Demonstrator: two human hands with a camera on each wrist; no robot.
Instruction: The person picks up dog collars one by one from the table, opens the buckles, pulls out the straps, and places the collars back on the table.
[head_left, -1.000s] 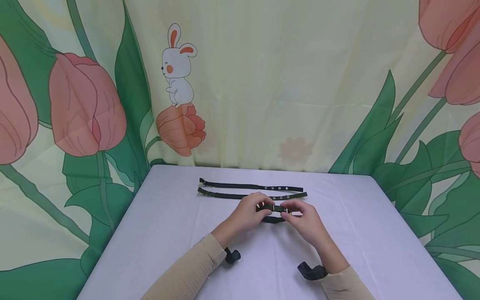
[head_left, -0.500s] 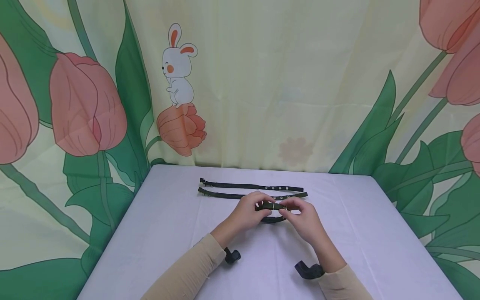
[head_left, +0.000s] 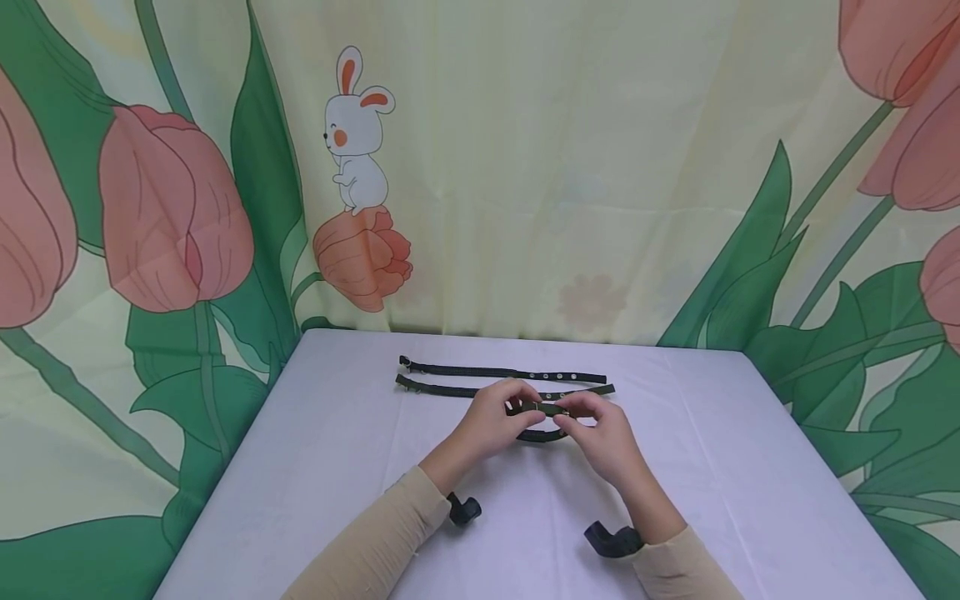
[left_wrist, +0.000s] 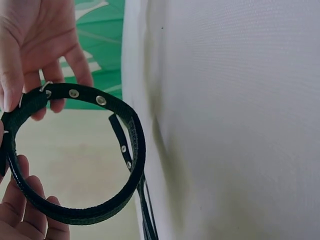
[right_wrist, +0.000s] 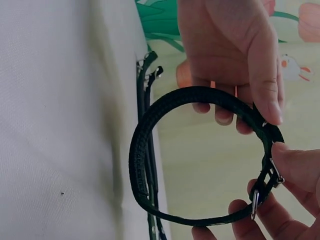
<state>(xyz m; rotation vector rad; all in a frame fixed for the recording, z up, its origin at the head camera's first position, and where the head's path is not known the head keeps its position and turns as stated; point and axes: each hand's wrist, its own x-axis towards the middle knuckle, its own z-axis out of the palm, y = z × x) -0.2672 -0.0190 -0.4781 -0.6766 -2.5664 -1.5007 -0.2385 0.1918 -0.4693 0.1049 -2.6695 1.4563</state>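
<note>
Both hands hold a dark buckled collar (head_left: 542, 436), bent into a ring above the table. My left hand (head_left: 489, 422) pinches the top of the ring on its left side. My right hand (head_left: 603, 427) pinches it close to the metal buckle (right_wrist: 276, 172), which shows in the right wrist view along with a D-ring (right_wrist: 255, 204). The strap passes through the buckle there. Silver eyelets (left_wrist: 101, 100) line part of the ring in the left wrist view. Fingers hide part of the overlap.
Two more dark collars, the far collar (head_left: 465, 372) and the nearer collar (head_left: 442, 390), lie stretched out behind the hands on the white-covered table (head_left: 300, 467). A curtain (head_left: 510, 167) printed with tulips and a rabbit hangs behind.
Both hands have shifted slightly left and away with the ring. The right hand has come closer to the left hand. The two collars on the table have not moved.
</note>
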